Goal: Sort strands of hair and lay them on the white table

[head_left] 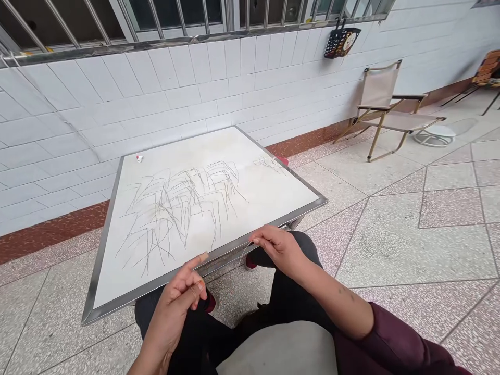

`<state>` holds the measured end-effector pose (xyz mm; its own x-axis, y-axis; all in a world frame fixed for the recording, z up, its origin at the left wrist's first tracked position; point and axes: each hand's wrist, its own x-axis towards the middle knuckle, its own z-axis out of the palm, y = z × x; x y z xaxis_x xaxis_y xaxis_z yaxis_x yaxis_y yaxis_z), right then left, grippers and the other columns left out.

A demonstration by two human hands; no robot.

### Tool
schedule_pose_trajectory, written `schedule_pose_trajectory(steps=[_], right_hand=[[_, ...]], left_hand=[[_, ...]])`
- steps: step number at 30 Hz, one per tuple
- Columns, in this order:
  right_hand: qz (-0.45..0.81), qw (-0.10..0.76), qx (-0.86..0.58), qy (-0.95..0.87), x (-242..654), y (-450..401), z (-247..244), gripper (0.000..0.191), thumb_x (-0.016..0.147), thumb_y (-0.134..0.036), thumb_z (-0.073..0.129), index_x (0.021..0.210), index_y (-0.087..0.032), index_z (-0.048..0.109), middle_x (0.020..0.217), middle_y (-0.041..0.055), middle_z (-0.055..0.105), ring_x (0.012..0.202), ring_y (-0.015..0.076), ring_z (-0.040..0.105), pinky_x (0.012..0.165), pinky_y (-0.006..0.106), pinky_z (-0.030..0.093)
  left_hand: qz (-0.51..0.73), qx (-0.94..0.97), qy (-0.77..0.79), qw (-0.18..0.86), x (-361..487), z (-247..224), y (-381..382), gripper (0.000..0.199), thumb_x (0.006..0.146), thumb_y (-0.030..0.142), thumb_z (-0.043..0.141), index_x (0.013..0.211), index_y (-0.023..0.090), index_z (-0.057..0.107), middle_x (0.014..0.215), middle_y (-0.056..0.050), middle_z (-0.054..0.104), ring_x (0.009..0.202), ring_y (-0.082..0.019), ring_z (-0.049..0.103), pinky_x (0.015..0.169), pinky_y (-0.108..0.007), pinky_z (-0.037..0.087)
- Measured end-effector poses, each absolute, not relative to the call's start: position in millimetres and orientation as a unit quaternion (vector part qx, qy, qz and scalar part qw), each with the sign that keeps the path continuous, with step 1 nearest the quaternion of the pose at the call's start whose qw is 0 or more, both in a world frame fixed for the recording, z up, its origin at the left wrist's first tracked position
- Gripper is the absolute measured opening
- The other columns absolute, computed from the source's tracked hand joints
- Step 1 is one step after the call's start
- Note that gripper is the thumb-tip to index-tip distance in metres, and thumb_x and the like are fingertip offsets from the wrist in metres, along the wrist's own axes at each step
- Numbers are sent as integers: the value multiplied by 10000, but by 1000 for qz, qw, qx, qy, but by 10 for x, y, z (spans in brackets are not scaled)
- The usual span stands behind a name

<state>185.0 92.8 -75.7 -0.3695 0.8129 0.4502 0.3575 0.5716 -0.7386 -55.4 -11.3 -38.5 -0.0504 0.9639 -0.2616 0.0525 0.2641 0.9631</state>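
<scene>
Holding in the head view: my right hand (276, 251) pinches one end of a thin strand (245, 252) between thumb and fingertips, at the metal edge (144, 288) of the tabletop (265, 203). The strand hangs downward and slightly left from this grip. Left of and nearer me than the pinch, my left hand (183, 291) extends its index finger, with the other fingers curled; whether they grip anything, I cannot tell. Beyond and left of the pinch lies a tangle of bent strands (191, 195); farther beyond lies a smaller cluster (269, 163).
</scene>
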Motion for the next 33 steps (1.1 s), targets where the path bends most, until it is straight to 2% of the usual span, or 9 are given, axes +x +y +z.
schedule_pose_trajectory(steps=[3,7,15,20,25,33], right_hand=[[289,395,-324,-809,1809,894,-689,148,971,-219,540,963,-227,688,836,21,701,804,158,642,736,264,498],[289,375,-299,-828,1733,826,-609,152,979,-242,543,954,-211,690,817,30,695,802,159,640,722,260,497],[269,399,-274,-833,1764,832,-629,135,977,-222,534,976,-209,668,842,39,688,819,163,641,751,270,508],[280,394,-276,-831,1762,826,-646,74,944,-167,558,958,-202,621,836,29,657,792,153,609,730,260,497],[286,400,-275,-826,1764,815,-646,112,894,-101,569,937,-198,606,778,9,612,730,139,566,670,237,472],[259,406,-269,-834,1750,819,-656,116,894,-100,550,934,-195,602,803,32,634,756,157,583,666,250,480]], left_hand=[[441,424,610,503,-491,-333,-37,547,864,402,607,1364,190,542,721,2,611,636,-138,454,619,-271,379],[436,450,582,518,-211,-249,129,503,858,432,624,1303,197,601,856,-43,686,729,-159,508,694,-290,411],[468,422,531,567,-26,-299,261,456,792,320,729,1224,199,649,725,18,623,647,-118,465,701,-279,386],[448,407,540,585,-64,-290,252,452,807,300,708,1242,200,634,784,-4,649,647,-116,480,640,-266,384],[444,402,533,598,-56,-280,267,462,794,294,711,1240,203,629,795,-4,642,640,-113,488,605,-252,394],[452,441,557,539,37,-260,263,480,772,318,725,1233,216,636,918,-27,653,754,-145,544,605,-240,454]])
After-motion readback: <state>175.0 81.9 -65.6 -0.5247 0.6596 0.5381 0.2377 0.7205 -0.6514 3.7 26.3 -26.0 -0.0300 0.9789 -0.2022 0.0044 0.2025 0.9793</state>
